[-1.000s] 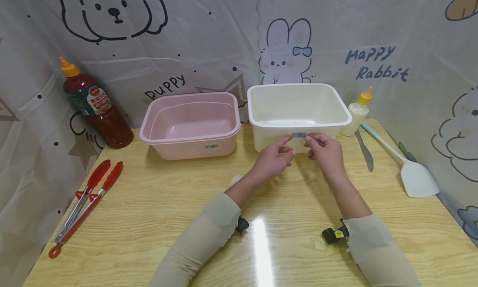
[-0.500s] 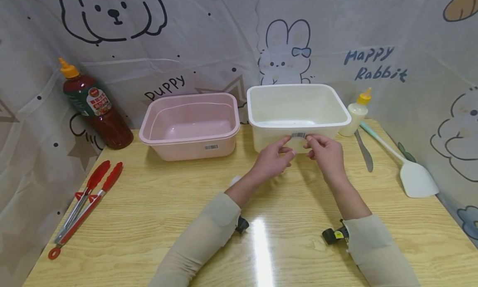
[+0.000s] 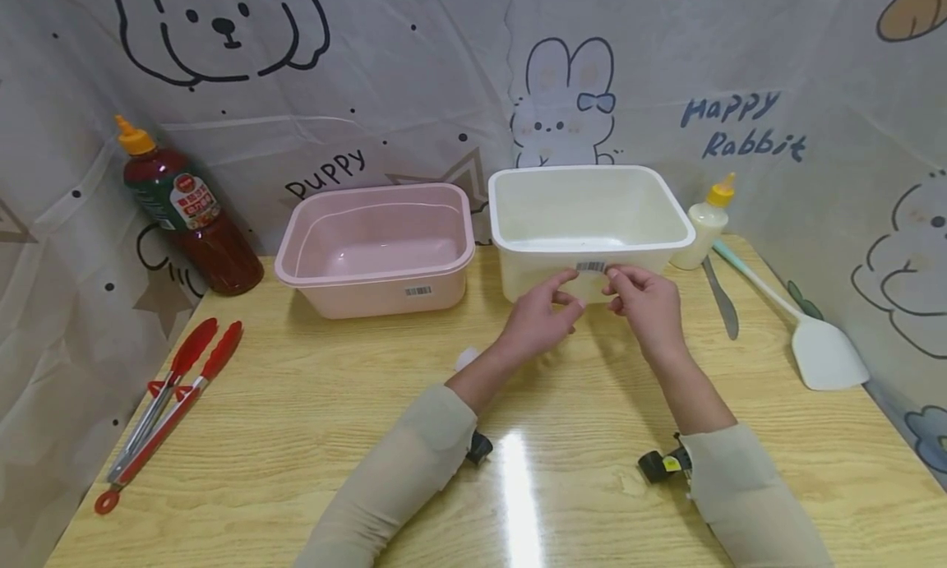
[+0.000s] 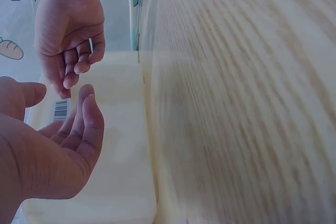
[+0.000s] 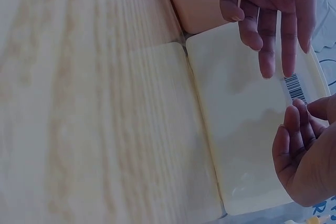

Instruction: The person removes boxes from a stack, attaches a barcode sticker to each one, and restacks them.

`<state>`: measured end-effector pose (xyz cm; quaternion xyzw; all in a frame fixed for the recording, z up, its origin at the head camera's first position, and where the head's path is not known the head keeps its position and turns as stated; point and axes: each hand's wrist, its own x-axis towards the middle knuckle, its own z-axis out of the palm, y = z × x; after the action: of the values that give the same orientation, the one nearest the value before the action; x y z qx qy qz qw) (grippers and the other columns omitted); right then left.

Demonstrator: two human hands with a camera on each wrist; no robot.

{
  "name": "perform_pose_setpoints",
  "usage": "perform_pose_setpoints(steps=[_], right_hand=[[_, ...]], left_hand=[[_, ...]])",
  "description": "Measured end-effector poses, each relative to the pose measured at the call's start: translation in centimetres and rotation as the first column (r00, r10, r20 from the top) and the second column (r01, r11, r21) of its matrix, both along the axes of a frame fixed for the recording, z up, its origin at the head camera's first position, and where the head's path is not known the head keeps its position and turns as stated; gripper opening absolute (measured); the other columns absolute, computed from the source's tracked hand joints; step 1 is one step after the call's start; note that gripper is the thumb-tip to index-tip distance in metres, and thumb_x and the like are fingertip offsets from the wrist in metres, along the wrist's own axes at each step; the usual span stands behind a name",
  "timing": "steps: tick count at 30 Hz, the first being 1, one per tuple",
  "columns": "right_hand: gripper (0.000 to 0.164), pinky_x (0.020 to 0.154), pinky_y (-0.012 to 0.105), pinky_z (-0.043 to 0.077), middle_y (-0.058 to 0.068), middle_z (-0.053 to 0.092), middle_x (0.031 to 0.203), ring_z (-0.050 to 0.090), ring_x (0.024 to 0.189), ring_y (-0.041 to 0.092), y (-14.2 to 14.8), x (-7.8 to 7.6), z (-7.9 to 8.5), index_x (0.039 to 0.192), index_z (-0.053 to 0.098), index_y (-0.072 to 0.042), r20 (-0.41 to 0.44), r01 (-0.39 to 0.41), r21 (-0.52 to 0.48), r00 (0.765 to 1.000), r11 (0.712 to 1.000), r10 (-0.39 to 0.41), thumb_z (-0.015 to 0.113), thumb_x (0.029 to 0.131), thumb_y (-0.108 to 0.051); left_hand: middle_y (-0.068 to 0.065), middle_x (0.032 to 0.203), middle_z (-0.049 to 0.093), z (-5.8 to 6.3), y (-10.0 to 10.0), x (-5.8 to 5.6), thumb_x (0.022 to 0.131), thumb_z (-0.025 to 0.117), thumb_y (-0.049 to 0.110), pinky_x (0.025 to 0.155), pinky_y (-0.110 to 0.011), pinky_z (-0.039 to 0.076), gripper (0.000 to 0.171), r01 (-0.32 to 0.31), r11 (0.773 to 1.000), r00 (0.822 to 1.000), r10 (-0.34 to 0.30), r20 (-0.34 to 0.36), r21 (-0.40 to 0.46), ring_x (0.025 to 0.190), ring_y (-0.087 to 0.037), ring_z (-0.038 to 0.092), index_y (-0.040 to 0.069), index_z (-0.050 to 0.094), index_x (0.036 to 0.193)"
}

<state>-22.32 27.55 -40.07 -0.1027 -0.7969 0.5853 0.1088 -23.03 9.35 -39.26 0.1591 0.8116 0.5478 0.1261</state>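
Note:
A white plastic bin (image 3: 592, 173) stands at the back of the table with a barcode sticker (image 3: 590, 267) on its front wall. My left hand (image 3: 538, 321) reaches to the sticker's left end, its index fingertip touching there and the other fingers loosely bent. At the right end, my right hand (image 3: 647, 305) brings thumb and index fingertip together on the sticker's edge. The right wrist view shows this pinch at the end of the barcode sticker (image 5: 295, 88). Most of the sticker lies flat; whether its pinched corner is lifted is too small to tell.
Left of the white bin stands a pink bin (image 3: 377, 297) with its own barcode. A ketchup bottle (image 3: 194, 210) and red-tipped tongs (image 3: 173, 404) are at the left. On the right are a small yellow-capped bottle (image 3: 706, 227), a spreader knife (image 3: 721, 301) and a white spatula (image 3: 829, 354).

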Motion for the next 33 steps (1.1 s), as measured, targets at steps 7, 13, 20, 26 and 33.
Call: perform_pose_setpoints(steps=[7, 13, 20, 26, 33], right_hand=[[0.041, 0.066, 0.018, 0.057, -0.012, 0.067, 0.078, 0.062, 0.063, 0.003, -0.03, -0.01, 0.07, 0.125, 0.068, 0.001, -0.011, -0.041, -0.009, 0.999, 0.999, 0.041, 0.062, 0.101, -0.032], [0.042, 0.065, 0.017, 0.056, -0.012, 0.067, 0.078, 0.063, 0.065, 0.003, 0.39, -0.16, 0.0, 0.127, 0.068, -0.002, 0.012, -0.041, 0.018, 0.999, 0.999, 0.04, 0.062, 0.101, -0.035], [0.042, 0.064, 0.017, 0.056, -0.012, 0.067, 0.076, 0.063, 0.064, 0.003, 0.62, -0.1, 0.1, 0.126, 0.068, -0.001, 0.006, -0.02, 0.004, 1.0, 1.0, 0.02, 0.061, 0.101, -0.034], [0.042, 0.064, 0.018, 0.056, -0.012, 0.066, 0.075, 0.064, 0.065, 0.004, 0.5, 0.05, 0.29, 0.128, 0.066, -0.001, 0.009, -0.024, -0.012, 1.0, 1.0, 0.024, 0.061, 0.102, -0.033], [0.042, 0.064, 0.018, 0.056, -0.013, 0.066, 0.074, 0.063, 0.063, 0.003, 0.47, 0.1, 0.37, 0.126, 0.067, 0.0, 0.007, -0.021, 0.003, 1.0, 1.0, 0.021, 0.06, 0.102, -0.034]], left_hand=[[-0.005, 0.116, 0.072, -0.06, 0.2, -0.37, 0.101, 0.063, 0.028, 0.059, -0.029, 0.055, 0.057, 0.011, 1.0, 1.0, -0.011, -0.006, -0.01, 0.083, -0.024, 0.074, 0.033, 0.043, 0.154], [-0.006, 0.114, 0.073, -0.04, 0.25, -0.68, 0.101, 0.063, 0.026, 0.059, -0.029, 0.056, 0.057, 0.019, 1.0, 1.0, -0.019, -0.009, -0.01, 0.082, -0.022, 0.075, 0.032, 0.043, 0.154], [-0.007, 0.115, 0.073, 0.14, 0.36, -0.68, 0.101, 0.062, 0.026, 0.058, -0.029, 0.055, 0.057, 0.019, 1.0, 1.0, -0.019, -0.007, -0.007, 0.083, -0.025, 0.075, 0.031, 0.042, 0.154], [-0.005, 0.115, 0.073, 0.17, 0.53, -0.74, 0.101, 0.063, 0.027, 0.058, -0.028, 0.055, 0.057, 0.021, 1.0, 1.0, -0.021, 0.002, -0.004, 0.081, -0.02, 0.074, 0.033, 0.042, 0.154], [-0.004, 0.113, 0.073, 0.17, 0.59, -0.9, 0.101, 0.062, 0.028, 0.06, -0.029, 0.056, 0.057, 0.039, 0.999, 0.999, -0.039, -0.013, -0.021, 0.081, -0.022, 0.074, 0.032, 0.043, 0.154]])
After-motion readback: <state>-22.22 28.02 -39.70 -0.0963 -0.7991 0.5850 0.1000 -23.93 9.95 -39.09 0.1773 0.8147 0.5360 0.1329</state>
